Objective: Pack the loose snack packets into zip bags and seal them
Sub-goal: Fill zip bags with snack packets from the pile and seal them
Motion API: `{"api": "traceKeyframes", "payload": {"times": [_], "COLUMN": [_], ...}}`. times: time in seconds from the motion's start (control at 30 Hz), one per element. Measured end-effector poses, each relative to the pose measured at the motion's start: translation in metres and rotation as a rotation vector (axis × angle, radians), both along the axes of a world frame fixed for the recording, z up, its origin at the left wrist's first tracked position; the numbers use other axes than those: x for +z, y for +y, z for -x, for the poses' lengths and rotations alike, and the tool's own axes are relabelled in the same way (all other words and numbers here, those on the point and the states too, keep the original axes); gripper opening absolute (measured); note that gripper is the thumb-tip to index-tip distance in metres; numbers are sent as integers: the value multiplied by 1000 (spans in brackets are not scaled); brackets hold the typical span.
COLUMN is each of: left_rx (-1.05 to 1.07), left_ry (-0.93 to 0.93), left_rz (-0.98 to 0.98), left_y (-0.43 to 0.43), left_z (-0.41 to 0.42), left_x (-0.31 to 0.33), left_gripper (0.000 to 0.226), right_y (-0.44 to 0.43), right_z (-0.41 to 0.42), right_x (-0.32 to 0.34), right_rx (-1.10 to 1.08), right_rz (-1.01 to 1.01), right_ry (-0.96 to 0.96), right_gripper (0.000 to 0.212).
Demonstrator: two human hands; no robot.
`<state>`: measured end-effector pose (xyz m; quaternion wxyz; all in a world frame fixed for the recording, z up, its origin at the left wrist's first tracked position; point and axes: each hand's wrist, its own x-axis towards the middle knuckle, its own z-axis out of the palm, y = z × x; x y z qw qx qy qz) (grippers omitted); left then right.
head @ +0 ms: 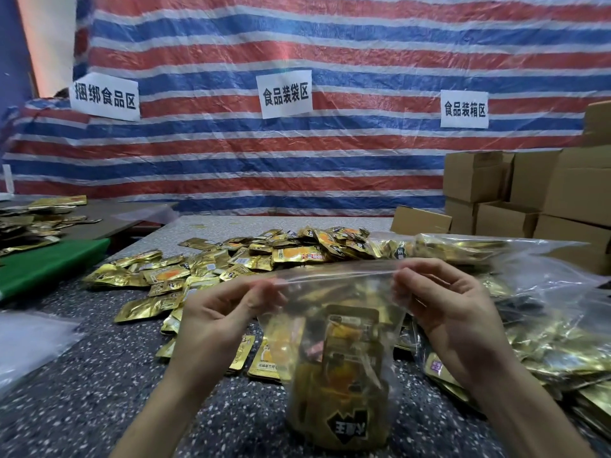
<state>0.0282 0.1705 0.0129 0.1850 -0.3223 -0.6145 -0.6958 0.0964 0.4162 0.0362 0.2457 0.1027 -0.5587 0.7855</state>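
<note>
A zip bag (340, 358) loaded with gold packets is held upright over the near edge of the bench (99, 375); whether its bottom rests there cannot be told. Its zip strip is pinched at one end by the left hand (218, 312) and at the other by the right hand (453, 302), thumb against curled fingers, and is drawn taut between them.

The film is judged thin, limp and slippery, with the weight hanging low. It is best taken at the stiffer zip strip, as here, and the seal pressed along from one end.

Loose snack packets (231, 259) are heaped across the middle of the bench, and filled bags (545, 325) are piled toward its right edge.

Three paper signs (286, 94) on the striped tarpaulin (363, 54) are read as 捆绑食品区, 食品装袋区 and 食品装箱区. The print on the packets cannot be made out.
</note>
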Motion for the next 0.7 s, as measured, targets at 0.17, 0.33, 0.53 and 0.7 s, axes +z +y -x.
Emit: {"api": "traceKeyframes", "payload": {"times": [0.17,0.33,0.53,0.7], "left_rx": [17,8,14,10], "left_ry": [56,86,47,64], "left_rz": [-13,-40,-81,-83], "left_y": [1,1,2,5], "left_z": [-2,-5,-2,2], "left_x": [2,2,-2,-5], "left_gripper": [21,25,18,23], "right_y": [0,0,-5,-9], "right_z": [-2,0,3,6], "right_x": [1,-3,-7,-9], "right_rx": [16,-10,-12,58], "right_rz": [51,64,43,-71], "right_ry": [49,121,189,62], "right_gripper": [20,27,34,62]}}
